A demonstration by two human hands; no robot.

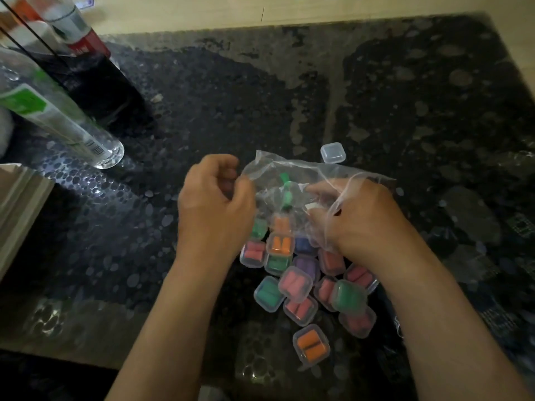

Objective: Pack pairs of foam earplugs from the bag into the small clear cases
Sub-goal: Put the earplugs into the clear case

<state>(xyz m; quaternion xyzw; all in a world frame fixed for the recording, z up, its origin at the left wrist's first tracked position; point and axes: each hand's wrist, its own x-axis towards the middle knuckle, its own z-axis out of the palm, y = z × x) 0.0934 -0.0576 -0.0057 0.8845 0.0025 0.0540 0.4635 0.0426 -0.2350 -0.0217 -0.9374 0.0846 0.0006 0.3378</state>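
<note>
Dark, pebble-patterned tabletop [202, 111] is carrying the work in dim light. With curled fingers the left hand [214, 198] is pinching the left edge of the clear bag [289, 169], holding it up off the surface. Plastic is draping over the knuckles of the right hand [356, 215], which is reaching inside the bag; whether its fingers are closing on anything cannot be told through the crinkled film. Green earplugs [286, 195] are showing inside the bag between the hands. Filled cases [295, 282] of pink, orange, green and purple plugs are lying heaped beneath the wrists, partly hidden. One empty case [333, 152] is sitting just beyond the bag.
</note>
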